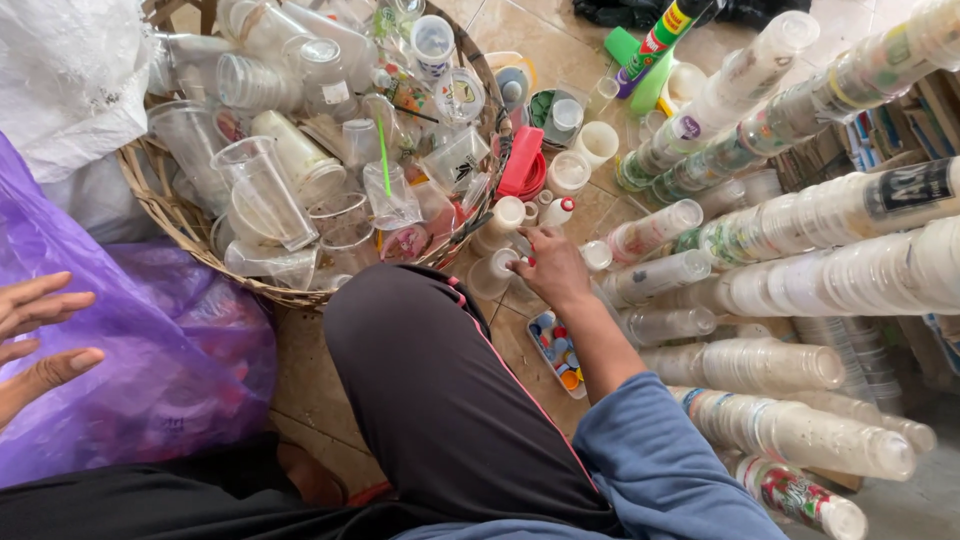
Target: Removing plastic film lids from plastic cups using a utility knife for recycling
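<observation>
Right hand at the small cup, left hand idle over the bag

The left hand (pixel 35 340) spreads open, empty, against the purple bag (pixel 150 340). Farther ahead, the right hand (pixel 550 265) pinches a small white cup (pixel 497 272), upright on the floor beside the wicker basket (pixel 170 215).

Hemmed in at the right hand (pixel 550 265): wicker basket (pixel 165 205) heaped with plastic cups close on the left, long stacks of nested cups (pixel 800 215) crowding the right, loose cups and small bottles (pixel 560 210) just beyond. Bare floor tile (pixel 530 45) only far off. Near left filled by purple bag (pixel 150 340) and raised knee (pixel 420 350).
</observation>
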